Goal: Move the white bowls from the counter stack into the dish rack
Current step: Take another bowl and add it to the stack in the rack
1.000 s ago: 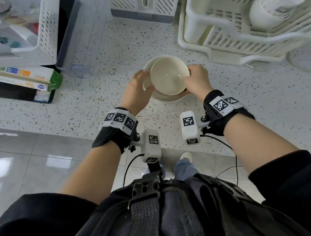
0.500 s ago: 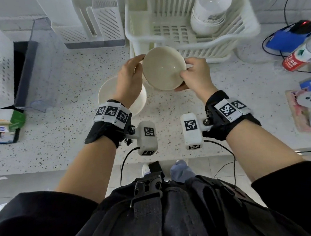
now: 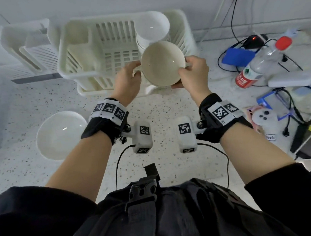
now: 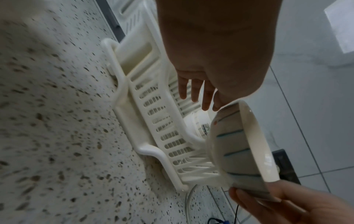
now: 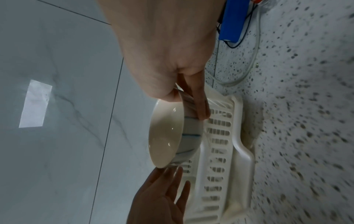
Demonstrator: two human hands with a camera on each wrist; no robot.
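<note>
A white bowl (image 3: 162, 63) with blue stripes on its outside hangs tilted over the front rim of the cream dish rack (image 3: 86, 49). My right hand (image 3: 193, 70) grips it, thumb on the rim (image 5: 164, 94) and fingers (image 5: 199, 106) on the outer wall. My left hand (image 3: 129, 79) touches the opposite rim with straight fingers (image 4: 193, 92). A stack of white bowls (image 3: 152, 30) stands in the rack's back right, just behind the held bowl. Another white bowl (image 3: 60, 134) sits on the counter left of my left wrist.
A second white rack (image 3: 27, 50) stands left of the dish rack, against the wall. To the right lie a red-capped water bottle (image 3: 261, 61), a blue box (image 3: 238, 56), black cables (image 3: 294, 99) and a white controller (image 3: 264, 119). The speckled counter (image 3: 159, 108) runs between my arms.
Both hands have carried the bowl up and away from the counter bowl to the rack's front rim. The other bowl stays on the counter, now at the lower left.
</note>
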